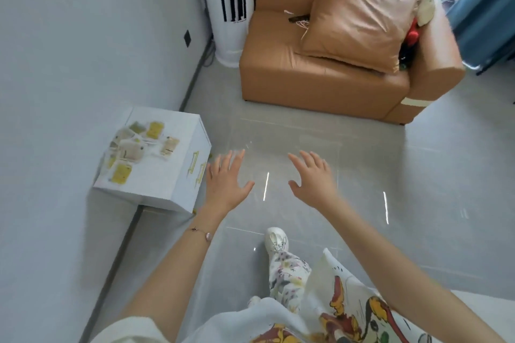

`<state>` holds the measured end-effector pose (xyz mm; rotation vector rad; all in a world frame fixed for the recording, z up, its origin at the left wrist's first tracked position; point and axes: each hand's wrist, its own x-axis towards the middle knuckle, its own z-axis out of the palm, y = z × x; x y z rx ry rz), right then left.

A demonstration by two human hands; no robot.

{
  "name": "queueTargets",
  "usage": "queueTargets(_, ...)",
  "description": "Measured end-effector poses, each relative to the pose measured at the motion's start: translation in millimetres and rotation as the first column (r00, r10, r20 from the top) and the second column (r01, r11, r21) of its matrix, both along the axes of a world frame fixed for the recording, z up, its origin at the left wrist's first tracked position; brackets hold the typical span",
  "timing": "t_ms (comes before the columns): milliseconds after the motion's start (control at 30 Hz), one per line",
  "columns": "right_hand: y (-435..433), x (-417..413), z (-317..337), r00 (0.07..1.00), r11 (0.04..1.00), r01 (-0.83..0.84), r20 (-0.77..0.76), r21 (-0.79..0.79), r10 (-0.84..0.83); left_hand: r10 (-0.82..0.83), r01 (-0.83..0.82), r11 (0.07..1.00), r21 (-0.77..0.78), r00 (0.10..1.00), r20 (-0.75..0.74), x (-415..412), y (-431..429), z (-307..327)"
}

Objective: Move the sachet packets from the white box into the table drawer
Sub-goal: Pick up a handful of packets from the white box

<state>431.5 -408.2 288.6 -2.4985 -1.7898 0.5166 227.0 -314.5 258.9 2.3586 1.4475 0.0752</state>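
Observation:
A small white table (156, 172) with gold drawer handles (196, 168) on its front stands against the left wall. Several yellow and beige sachet packets (133, 147) lie in a loose pile on its top. Its drawers look shut. No separate white box shows. My left hand (225, 179) hovers palm down with fingers spread, just right of the table's front, holding nothing. My right hand (313, 177) hovers over the floor farther right, also spread and holding nothing.
An orange sofa (320, 78) with a tan cushion (359, 28) stands ahead. A tall white standing air conditioner (228, 5) fills the corner. Blue curtains (485, 8) hang at the far right. Grey tiled floor (278, 133) lies between me and the sofa. My shoe (276, 239) is below.

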Motion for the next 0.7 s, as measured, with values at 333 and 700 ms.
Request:
queueTargets(333, 186.7, 8.5, 22.1, 0.938, 0.938, -0.343, -0.04, 0.05, 0.345, 0.363, -0.362, 0.931, 0.044, 0.932, -0.002, -16.6, 102.3, 18.5)
queueTargets(700, 359.8, -84.9, 25.1, 0.773, 0.779, -0.62, -0.095, 0.095, 0.627, 0.686, -0.686, 0.726, 0.053, 0.727, 0.006, -104.6, 182.8, 14.8)
